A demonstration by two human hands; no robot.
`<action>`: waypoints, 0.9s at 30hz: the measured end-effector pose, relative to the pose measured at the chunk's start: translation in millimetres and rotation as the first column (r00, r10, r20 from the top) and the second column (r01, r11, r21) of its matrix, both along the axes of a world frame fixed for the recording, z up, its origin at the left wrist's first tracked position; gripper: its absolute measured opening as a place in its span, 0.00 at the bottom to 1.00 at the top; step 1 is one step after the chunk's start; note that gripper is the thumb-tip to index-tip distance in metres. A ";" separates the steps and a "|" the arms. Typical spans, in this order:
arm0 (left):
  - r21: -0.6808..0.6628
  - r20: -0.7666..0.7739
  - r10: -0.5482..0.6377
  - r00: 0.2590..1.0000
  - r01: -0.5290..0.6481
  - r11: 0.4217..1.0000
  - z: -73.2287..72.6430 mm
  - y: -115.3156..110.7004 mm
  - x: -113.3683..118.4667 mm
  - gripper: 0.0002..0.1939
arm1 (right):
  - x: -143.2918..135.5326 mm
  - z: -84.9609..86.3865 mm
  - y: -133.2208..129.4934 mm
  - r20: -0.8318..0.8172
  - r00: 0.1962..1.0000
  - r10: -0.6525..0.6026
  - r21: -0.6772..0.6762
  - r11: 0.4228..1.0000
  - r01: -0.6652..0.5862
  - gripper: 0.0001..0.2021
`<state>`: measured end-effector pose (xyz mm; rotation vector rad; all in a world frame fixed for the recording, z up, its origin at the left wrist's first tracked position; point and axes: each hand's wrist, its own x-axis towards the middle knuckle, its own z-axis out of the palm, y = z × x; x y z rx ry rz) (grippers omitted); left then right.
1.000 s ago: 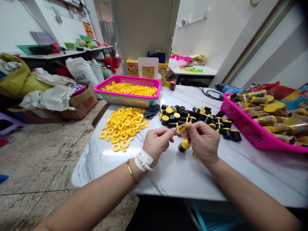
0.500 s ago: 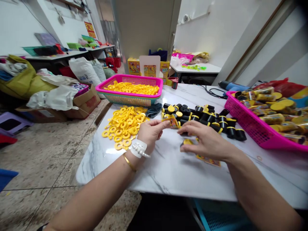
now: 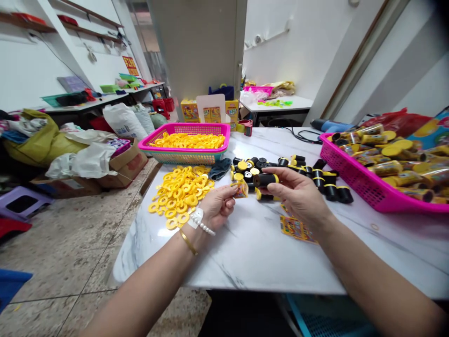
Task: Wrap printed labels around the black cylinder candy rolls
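Between the thumb and fingers of my left hand (image 3: 218, 205) is a small printed yellow-orange wrapper (image 3: 240, 189). My right hand (image 3: 302, 194) pinches a black cylinder with a yellow rim (image 3: 265, 180), held sideways above the table, its dark end facing left toward the wrapper. The two are close but apart. Behind my hands lies a pile of black cylinders with yellow caps (image 3: 318, 181). Under my right hand, flat printed wrappers (image 3: 296, 228) rest on the table, partly hidden. Left of my left hand is a heap of yellow plastic rings (image 3: 182, 193).
On the white marbled table (image 3: 245, 262), a pink basket (image 3: 224, 136) of yellow pieces stands at the back left. Another pink basket (image 3: 354, 182), full of wrapped cylinders, stands at right. A dark cloth (image 3: 220, 168), yellow boxes (image 3: 190, 110) and a heat gun with cable (image 3: 329, 125) sit farther back.
My right hand has picked up a black cylinder and raised it near the wrapper. My left hand has shifted slightly down and left in view, keeping its wrapper. The camera view has shifted.
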<state>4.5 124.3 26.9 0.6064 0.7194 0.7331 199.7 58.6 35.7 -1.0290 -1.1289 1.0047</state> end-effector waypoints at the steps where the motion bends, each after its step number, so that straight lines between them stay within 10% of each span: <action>1: -0.013 0.019 -0.014 1.000 0.014 1.000 -0.6 -0.2 0.1 0.01 | -3.1 -1.5 -0.4 -0.008 1.000 0.005 -0.002 1.000 -0.005 0.21; 7: -0.070 0.126 -0.040 0.991 0.049 0.996 2.6 -1.7 -0.9 0.03 | -13.5 -6.8 -4.7 0.257 0.961 -0.102 0.062 0.994 0.089 0.18; 14: -0.099 0.119 0.010 0.993 0.002 0.995 3.7 -2.8 1.3 0.05 | -12.9 -4.2 -10.3 0.647 0.671 -0.363 0.427 0.901 0.075 0.12; 22: 0.124 -0.027 -0.015 1.000 0.018 0.992 1.5 -7.7 1.0 0.11 | -19.0 -15.0 -12.4 0.422 0.903 -0.079 0.183 0.983 0.000 0.12; 27: 0.302 -0.109 0.100 0.989 -0.063 0.951 1.2 -10.9 -0.1 0.17 | -14.1 -16.8 -12.0 0.468 0.850 -0.241 0.240 0.960 0.141 0.16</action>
